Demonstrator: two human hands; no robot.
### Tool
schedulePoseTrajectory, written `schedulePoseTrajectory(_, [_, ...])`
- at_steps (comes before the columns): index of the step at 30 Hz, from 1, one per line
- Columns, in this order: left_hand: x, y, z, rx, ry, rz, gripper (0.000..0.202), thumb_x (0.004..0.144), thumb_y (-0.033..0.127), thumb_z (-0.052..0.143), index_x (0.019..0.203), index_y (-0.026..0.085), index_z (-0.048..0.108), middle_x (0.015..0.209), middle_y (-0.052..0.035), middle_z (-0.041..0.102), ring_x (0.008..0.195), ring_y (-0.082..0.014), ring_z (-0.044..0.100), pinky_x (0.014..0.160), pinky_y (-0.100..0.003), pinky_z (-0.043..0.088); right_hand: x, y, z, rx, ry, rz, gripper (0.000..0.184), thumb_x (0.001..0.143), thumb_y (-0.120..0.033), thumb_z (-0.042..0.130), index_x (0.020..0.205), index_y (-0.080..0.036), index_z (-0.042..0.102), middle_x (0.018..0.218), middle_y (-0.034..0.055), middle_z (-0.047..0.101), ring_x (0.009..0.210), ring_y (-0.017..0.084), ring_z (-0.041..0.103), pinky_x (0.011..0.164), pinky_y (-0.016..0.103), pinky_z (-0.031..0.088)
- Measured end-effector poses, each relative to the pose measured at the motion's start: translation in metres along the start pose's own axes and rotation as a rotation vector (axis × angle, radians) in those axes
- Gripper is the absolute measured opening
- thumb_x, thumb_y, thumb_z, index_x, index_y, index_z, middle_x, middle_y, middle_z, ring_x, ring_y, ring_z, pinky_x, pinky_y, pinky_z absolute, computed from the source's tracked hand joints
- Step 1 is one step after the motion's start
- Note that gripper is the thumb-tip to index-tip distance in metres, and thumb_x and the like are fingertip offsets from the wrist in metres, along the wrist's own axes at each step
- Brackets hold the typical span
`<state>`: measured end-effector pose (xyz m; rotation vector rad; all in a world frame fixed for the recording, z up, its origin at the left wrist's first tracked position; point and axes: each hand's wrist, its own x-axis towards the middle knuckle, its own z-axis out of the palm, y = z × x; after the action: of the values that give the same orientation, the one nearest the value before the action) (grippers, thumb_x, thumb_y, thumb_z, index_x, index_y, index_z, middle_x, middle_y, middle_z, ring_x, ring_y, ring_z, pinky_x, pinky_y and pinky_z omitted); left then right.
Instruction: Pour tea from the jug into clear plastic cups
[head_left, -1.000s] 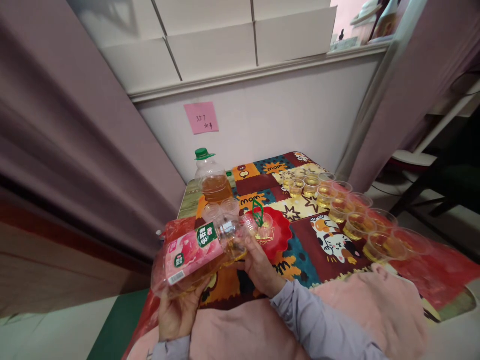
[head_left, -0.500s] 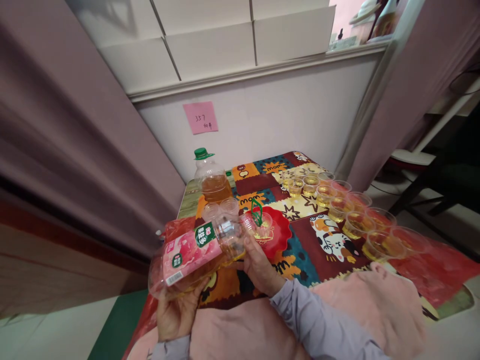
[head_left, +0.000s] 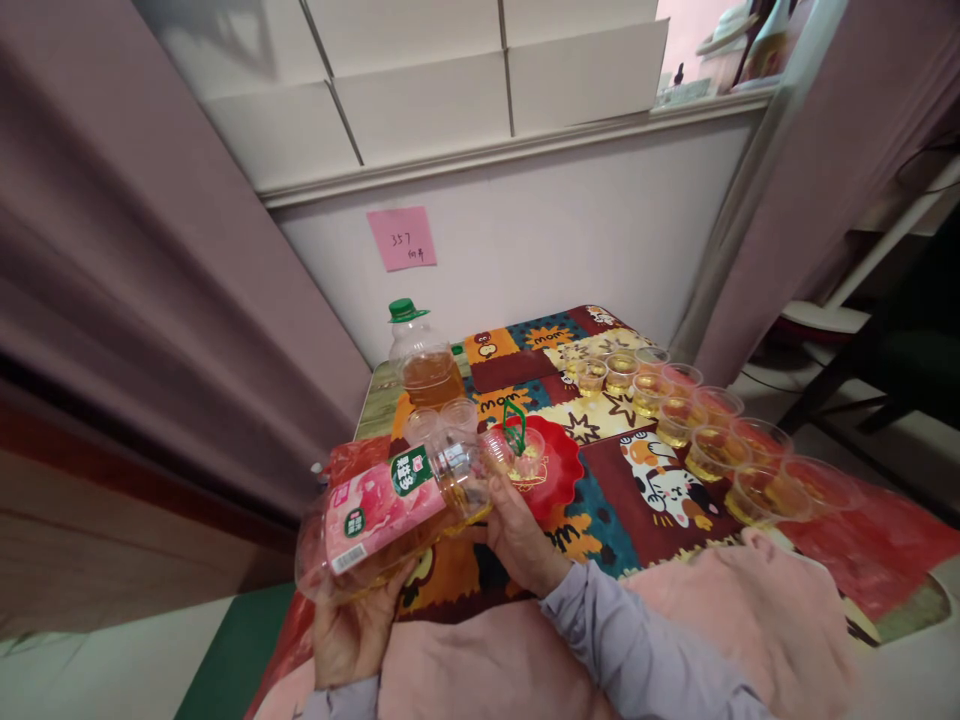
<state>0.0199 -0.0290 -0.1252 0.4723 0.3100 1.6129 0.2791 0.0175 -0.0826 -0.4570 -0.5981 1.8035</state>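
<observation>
A large clear juice bottle with a pink label lies tilted in my hands, its neck toward the right. My left hand supports its base end from below. Around the shoulder near the neck, my right hand has its fingers closed. The bottle's open mouth is over a clear plastic cup on a red scalloped plate. Amber juice lies along the bottle's lower side. A green looped piece rises by the cup. Two more clear cups stand just behind the bottle.
Another juice bottle with a green cap stands at the back left. Several cups of yellow juice line the table's right side. A patterned cloth covers the table, and red plastic sheeting lies at the right corner.
Hands and bottle hold almost the same pose. The view has shifted very slightly; nothing has been let go or taken hold of.
</observation>
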Motion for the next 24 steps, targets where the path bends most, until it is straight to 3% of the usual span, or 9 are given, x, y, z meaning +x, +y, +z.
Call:
schedulePoseTrajectory(8, [-0.001,-0.0006,-0.0004,0.015,-0.032,-0.004,0.068,0.117,0.038,0.047,0.182,0.046,0.029,0.168,-0.009,0.064,0.147,-0.038,0.068,0.113,-0.068,0.057,0.0,-0.0019,0.0,0.004,-0.011,0.006,0.077,0.092,-0.074,0.085,0.155,-0.038,0.06,0.137,0.0063,0.08,0.115,0.028,0.083,0.088,0.045,0.074])
schedulePoseTrajectory(14, [-0.0001,0.0011,-0.0036,-0.016,-0.034,-0.016,0.071,0.118,0.036,0.048,0.183,0.048,0.022,0.174,-0.009,0.056,0.152,-0.0378,0.064,0.118,-0.071,0.051,0.0002,-0.0025,0.0018,0.001,0.0,-0.005,0.076,0.093,-0.074,0.084,0.154,-0.035,0.06,0.137,0.0062,0.081,0.111,0.027,0.083,0.087,0.044,0.075])
schedulePoseTrajectory(20, [0.0003,-0.0007,0.0026,-0.01,-0.045,0.01,0.077,0.115,0.028,0.051,0.182,0.05,0.021,0.176,-0.0078,0.054,0.153,-0.0397,0.062,0.112,-0.071,0.056,0.0005,-0.004,0.004,0.002,0.001,-0.004,0.069,0.093,-0.073,0.085,0.148,-0.036,0.064,0.132,0.0055,0.083,0.11,0.026,0.084,0.08,0.039,0.073])
schedulePoseTrajectory(24, [-0.0002,-0.002,0.0044,-0.009,-0.024,0.021,0.077,0.115,0.026,0.051,0.182,0.05,0.023,0.176,-0.0084,0.054,0.154,-0.0375,0.062,0.114,-0.069,0.056,0.0004,-0.0046,0.0032,0.013,0.004,-0.002,0.073,0.093,-0.072,0.085,0.152,-0.035,0.061,0.14,0.0068,0.08,0.109,0.026,0.084,0.081,0.039,0.073])
